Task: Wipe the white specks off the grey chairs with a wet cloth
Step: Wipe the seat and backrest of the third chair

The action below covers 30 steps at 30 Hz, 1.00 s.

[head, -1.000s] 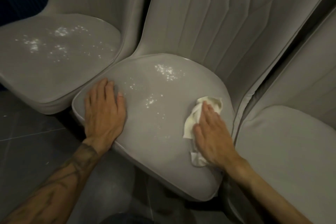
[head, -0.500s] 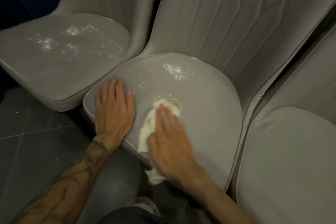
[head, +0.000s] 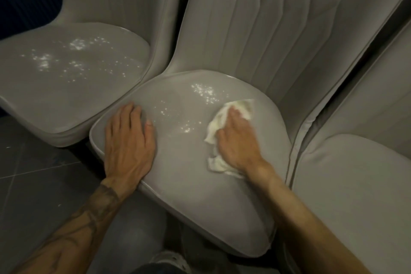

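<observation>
Three grey chairs stand side by side. On the middle chair's seat [head: 189,196] my right hand [head: 236,142] presses a crumpled white cloth [head: 241,108] flat against the right half. White specks [head: 205,93] lie just left of the cloth's top, and a thinner scatter of specks [head: 178,121] sits between my hands. My left hand [head: 129,142] rests palm down, fingers spread, on the seat's front left edge and holds nothing. The left chair's seat [head: 55,104] carries many white specks [head: 75,55] across its top.
The right chair's seat [head: 355,184] shows no specks. Tall padded backrests [head: 278,29] rise close behind the seats. Dark tiled floor [head: 33,173] lies at the lower left, with my knee and shoe at the bottom middle.
My right hand swept the cloth left to the seat's front middle, then back right and up toward the rear. The specks near the seat's front middle have thinned. My left hand stayed put.
</observation>
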Each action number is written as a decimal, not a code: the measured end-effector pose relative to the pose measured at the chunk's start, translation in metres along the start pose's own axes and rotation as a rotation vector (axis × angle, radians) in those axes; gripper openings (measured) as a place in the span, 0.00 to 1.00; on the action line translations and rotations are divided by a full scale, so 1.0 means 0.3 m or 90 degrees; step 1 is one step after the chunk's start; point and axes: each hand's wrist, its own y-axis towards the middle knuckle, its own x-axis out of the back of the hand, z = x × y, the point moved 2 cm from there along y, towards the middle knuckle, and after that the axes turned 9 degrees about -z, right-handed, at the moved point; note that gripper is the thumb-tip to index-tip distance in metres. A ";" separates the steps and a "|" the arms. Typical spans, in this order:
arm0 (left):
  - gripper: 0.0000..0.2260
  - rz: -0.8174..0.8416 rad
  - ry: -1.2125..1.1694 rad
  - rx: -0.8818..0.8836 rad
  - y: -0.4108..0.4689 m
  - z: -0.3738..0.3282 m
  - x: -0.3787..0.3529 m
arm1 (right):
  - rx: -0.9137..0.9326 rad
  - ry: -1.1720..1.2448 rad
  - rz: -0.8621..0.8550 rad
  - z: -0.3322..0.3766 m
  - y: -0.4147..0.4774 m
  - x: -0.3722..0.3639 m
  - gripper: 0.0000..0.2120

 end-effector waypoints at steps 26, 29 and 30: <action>0.25 -0.037 0.161 -0.012 0.201 0.237 0.037 | 0.030 -0.027 -0.018 0.007 0.371 -0.001 0.29; 0.26 -0.021 0.141 0.002 0.214 0.249 0.021 | 0.145 0.071 0.003 0.122 0.328 -0.039 0.31; 0.26 -0.025 0.140 0.010 0.210 0.249 0.017 | 0.156 0.087 0.012 0.106 0.330 -0.033 0.31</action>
